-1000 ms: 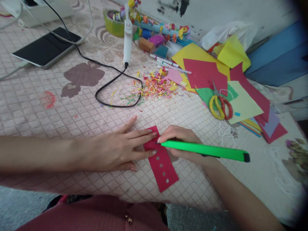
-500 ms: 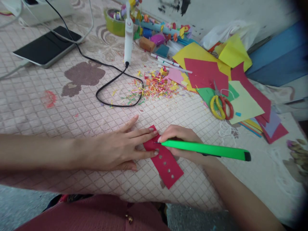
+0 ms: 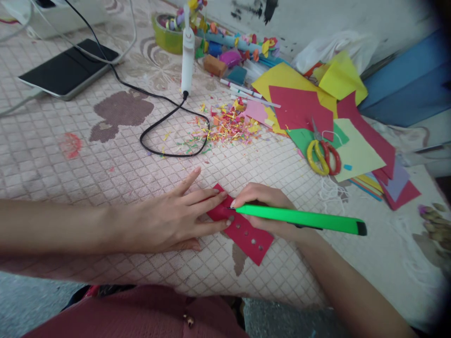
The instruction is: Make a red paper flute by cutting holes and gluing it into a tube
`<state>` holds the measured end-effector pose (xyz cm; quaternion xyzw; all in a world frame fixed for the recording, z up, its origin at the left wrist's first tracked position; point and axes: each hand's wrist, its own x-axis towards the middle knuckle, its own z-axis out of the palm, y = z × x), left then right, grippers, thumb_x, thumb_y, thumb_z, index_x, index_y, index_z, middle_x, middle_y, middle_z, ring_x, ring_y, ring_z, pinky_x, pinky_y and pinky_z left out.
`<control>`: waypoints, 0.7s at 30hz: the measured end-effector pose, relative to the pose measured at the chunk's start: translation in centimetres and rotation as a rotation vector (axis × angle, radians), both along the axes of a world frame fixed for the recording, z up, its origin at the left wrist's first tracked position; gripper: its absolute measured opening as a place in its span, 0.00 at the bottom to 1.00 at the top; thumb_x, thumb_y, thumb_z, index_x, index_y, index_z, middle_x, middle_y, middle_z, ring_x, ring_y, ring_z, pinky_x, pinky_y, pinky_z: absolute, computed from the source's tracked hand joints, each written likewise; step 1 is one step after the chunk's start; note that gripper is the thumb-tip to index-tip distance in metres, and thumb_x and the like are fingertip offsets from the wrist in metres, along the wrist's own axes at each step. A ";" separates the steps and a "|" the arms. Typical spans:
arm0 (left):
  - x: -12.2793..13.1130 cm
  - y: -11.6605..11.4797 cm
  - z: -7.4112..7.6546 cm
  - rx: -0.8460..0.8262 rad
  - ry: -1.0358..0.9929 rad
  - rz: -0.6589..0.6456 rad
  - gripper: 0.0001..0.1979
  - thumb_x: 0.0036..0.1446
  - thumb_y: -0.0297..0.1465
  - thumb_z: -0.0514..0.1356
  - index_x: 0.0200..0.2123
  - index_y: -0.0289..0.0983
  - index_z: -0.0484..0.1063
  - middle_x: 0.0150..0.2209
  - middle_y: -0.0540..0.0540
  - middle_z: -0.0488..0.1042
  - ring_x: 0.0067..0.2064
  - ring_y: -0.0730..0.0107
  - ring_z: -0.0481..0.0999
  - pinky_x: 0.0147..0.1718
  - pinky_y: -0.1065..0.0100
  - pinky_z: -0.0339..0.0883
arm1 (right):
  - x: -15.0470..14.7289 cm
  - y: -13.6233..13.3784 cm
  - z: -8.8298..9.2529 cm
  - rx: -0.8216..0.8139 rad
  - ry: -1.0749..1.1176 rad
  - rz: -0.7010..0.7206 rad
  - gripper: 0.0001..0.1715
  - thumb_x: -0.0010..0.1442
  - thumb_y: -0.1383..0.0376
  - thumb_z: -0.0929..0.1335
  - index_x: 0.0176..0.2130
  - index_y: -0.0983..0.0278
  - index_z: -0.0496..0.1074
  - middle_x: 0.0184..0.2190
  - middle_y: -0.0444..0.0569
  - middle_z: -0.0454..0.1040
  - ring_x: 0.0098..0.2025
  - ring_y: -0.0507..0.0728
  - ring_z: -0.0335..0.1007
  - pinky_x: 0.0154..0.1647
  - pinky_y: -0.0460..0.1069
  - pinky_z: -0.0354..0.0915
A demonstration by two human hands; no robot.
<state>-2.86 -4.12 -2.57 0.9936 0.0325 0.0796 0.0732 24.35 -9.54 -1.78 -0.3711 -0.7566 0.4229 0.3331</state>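
Note:
A red paper strip [image 3: 246,237] with a row of small holes lies aslant on the patterned cloth. My left hand [image 3: 176,218] rests flat with fingers spread, the fingertips pressing on the strip's upper part. Closed around a green utility knife [image 3: 299,219], my right hand [image 3: 266,199] is just right of those fingertips. The knife's dark, thin tip touches the paper near the top of the hole row. Its black-ended handle points right.
Behind my hands, a black cable [image 3: 141,141] loops from a white glue gun [image 3: 188,63] beside paper scraps [image 3: 234,124]. Scissors [image 3: 322,157] lie on coloured paper sheets [image 3: 299,108] to the right. A tablet [image 3: 70,68] sits far left; a tape roll [image 3: 168,40] stands behind.
The red strip has turned counterclockwise under my left fingers, its lower end swinging right and up. Both hands and the knife stay almost where they were.

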 end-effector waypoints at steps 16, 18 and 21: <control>0.1 -0.1 0.1 -0.038 0.011 0.024 0.28 0.62 0.44 0.65 0.63 0.46 0.67 0.68 0.37 0.62 0.69 0.47 0.61 0.68 0.31 0.35 | -0.6 -0.5 0.4 0.039 -0.060 -0.079 0.10 0.63 0.69 0.68 0.44 0.60 0.76 0.37 0.46 0.78 0.39 0.53 0.75 0.40 0.49 0.69; 0.1 -0.1 0.0 -0.027 0.018 0.027 0.29 0.62 0.44 0.64 0.65 0.47 0.65 0.68 0.37 0.63 0.68 0.46 0.62 0.68 0.30 0.36 | -0.7 -0.5 0.5 0.036 -0.066 -0.080 0.10 0.63 0.69 0.68 0.44 0.60 0.76 0.37 0.46 0.78 0.39 0.54 0.74 0.40 0.49 0.69; 0.0 0.1 -0.1 -0.016 0.000 0.017 0.29 0.65 0.44 0.61 0.67 0.48 0.62 0.67 0.35 0.63 0.68 0.47 0.63 0.68 0.31 0.34 | -0.7 -0.5 0.4 0.035 -0.064 -0.085 0.10 0.62 0.70 0.68 0.44 0.60 0.76 0.36 0.46 0.78 0.37 0.53 0.74 0.38 0.49 0.68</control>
